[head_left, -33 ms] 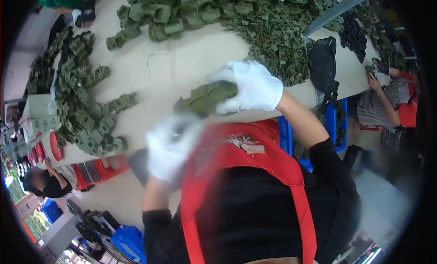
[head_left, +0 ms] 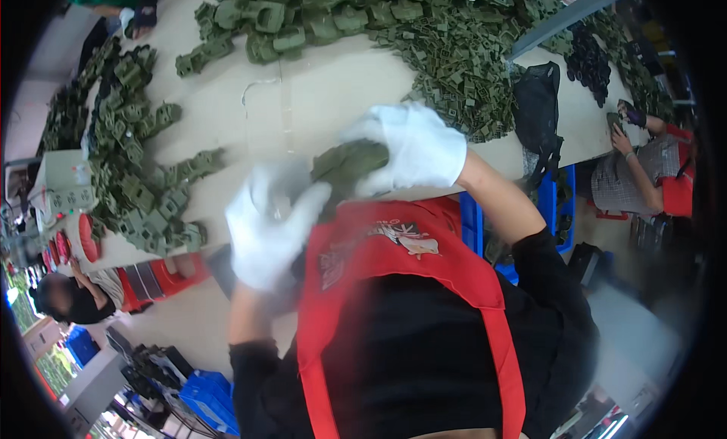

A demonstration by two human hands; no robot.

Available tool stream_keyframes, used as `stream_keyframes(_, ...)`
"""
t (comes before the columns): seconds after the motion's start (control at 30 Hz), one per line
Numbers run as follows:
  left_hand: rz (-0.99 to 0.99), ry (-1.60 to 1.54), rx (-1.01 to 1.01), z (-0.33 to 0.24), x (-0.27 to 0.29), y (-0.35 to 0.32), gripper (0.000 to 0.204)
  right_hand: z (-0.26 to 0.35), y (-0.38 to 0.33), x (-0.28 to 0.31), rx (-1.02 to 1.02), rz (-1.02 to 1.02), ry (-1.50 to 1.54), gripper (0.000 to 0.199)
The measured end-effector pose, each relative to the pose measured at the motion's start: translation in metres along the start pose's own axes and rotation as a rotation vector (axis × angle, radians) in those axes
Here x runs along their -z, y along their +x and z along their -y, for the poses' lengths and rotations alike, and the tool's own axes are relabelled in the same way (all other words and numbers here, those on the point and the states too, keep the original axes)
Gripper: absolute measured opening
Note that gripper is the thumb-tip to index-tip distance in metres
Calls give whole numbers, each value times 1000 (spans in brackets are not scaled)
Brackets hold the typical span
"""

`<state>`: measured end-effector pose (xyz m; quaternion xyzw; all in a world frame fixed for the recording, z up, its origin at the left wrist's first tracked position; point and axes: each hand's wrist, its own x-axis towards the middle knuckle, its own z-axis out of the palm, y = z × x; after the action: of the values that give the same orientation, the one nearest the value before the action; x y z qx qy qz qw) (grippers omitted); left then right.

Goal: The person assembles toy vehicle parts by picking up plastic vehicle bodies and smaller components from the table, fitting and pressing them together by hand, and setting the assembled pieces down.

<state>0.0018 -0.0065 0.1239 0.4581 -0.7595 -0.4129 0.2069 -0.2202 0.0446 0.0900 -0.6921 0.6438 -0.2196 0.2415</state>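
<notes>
Left hand has risen toward green part — grip unclear — right hand clasps it.

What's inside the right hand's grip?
A green part sits in the gloved right hand, partly showing to the left of the fingers. The portion within the grip is covered, so its full shape can't be told.

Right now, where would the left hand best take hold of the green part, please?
Probably the left end of the green part, coming from the left: the right hand covers the right end, leaving that end exposed toward the left hand. Blur hides whether they touch.
</notes>
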Motion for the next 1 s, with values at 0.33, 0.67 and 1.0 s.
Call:
stream_keyframes(0.33,539,-322,250,51,-48,9,73,-22,-7,-10,-157,303,754,67)
stream_keyframes(0.67,533,-465,275,50,-51,1,67,2,-16,-19,-227,151,747,51)
stream_keyframes(1.0,423,-454,378,48,-61,-3,53,7,-19,-32,-309,120,721,38)
